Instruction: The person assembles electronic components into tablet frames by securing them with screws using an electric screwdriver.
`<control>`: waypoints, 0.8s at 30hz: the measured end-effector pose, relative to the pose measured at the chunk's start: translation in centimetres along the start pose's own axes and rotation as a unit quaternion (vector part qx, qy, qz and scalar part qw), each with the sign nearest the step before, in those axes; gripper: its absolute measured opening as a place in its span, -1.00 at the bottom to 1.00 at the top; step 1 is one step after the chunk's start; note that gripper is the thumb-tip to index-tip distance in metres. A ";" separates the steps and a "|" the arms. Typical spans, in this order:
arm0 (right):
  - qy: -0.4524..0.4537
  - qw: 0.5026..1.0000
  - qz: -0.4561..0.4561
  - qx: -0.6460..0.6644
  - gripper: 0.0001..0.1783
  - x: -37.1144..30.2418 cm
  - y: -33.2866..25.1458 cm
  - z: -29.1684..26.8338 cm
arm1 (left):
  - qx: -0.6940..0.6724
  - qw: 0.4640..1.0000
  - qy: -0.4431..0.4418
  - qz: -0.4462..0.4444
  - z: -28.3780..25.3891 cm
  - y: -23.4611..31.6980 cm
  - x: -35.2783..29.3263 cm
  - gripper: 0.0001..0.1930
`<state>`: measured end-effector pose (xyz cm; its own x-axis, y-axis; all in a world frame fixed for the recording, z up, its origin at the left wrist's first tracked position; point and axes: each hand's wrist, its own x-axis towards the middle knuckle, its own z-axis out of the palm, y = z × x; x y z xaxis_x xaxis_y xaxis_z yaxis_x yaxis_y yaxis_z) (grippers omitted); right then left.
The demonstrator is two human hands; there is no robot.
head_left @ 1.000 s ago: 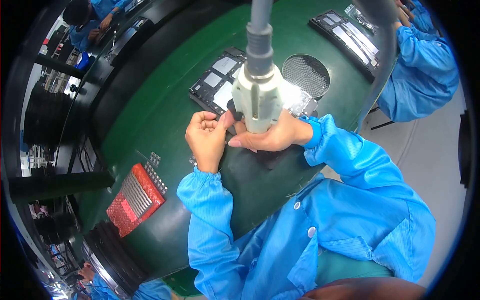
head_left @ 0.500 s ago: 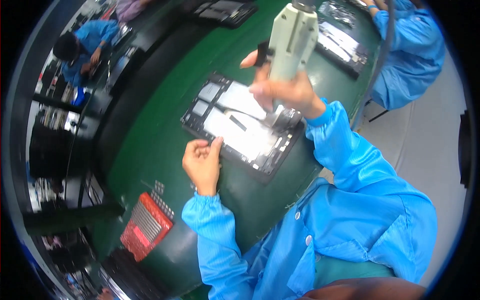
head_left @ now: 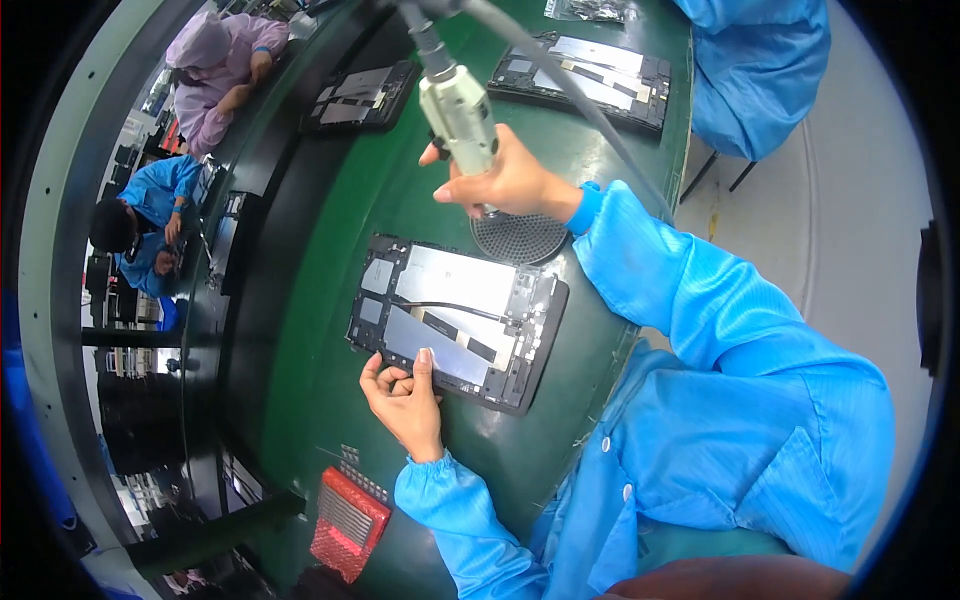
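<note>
Opened tablet (head_left: pixel 455 325) lies flat on the green tabletop (head_left: pixel 320 340), insides up, close to the tabletop's near edge but short of it. Silver panels (head_left: pixel 458 280) show within the dark frame.

Left hand (head_left: pixel 408 410): at the tablet's lower-left long edge, thumb tip laid on the frame, other fingers curled just beside it. Cannot tell whether they pinch the frame.

Right hand (head_left: pixel 505 180): fingers clamped around a pale green power screwdriver (head_left: pixel 458 118). Tool is tilted, its lower end above or at a round mesh dish (head_left: pixel 520 245); contact cannot be told. Dish sits just beyond the tablet, partly hidden by the hand.

Elsewhere on the tabletop: second opened tablet (head_left: pixel 590 75) toward the far end, by the right-hand edge; clear bag (head_left: pixel 590 10) of small parts past it. Red bubble-wrap pack (head_left: pixel 348 520), grey strips on top, at the lower-left end, with a row of small parts (head_left: pixel 365 475) just beside it.

Co-worker's blue sleeve (head_left: pixel 760 70) shows outside the right-hand edge.
</note>
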<state>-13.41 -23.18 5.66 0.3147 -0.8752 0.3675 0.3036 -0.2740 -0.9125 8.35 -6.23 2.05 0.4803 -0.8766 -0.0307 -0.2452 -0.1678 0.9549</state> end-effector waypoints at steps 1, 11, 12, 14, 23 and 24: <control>-0.007 1.000 0.008 0.004 -0.65 0.1 0.0 0.1 | -0.003 1.000 0.005 0.001 0.1 0.0 0.0 -0.39; 0.011 1.000 -0.015 -0.019 -0.65 0.8 0.8 -0.9 | -0.019 0.999 0.023 0.044 0.0 -1.5 -0.1 -0.49; 0.002 1.000 -0.008 -0.010 -0.66 0.8 0.9 -0.7 | -0.018 0.999 0.022 0.045 -0.1 -1.6 -0.1 -0.49; -0.004 1.000 0.000 -0.003 -0.67 0.7 0.9 -0.5 | -0.013 0.998 0.015 0.056 -0.1 -1.5 -0.2 -0.48; -0.017 1.000 0.004 0.004 -0.75 0.7 1.4 -0.5 | 0.207 0.938 0.082 0.266 1.4 0.9 -4.2 -0.78; -0.021 1.000 0.001 -0.003 -0.74 0.7 1.5 -0.6 | 0.240 0.906 0.057 0.344 1.7 0.8 -4.8 -0.79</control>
<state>-13.27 -24.41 4.45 0.3526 -0.8585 0.3724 0.2971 -0.2746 -0.9145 4.42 -2.94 2.47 0.1518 -0.8010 0.5791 -0.8447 0.1991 0.4968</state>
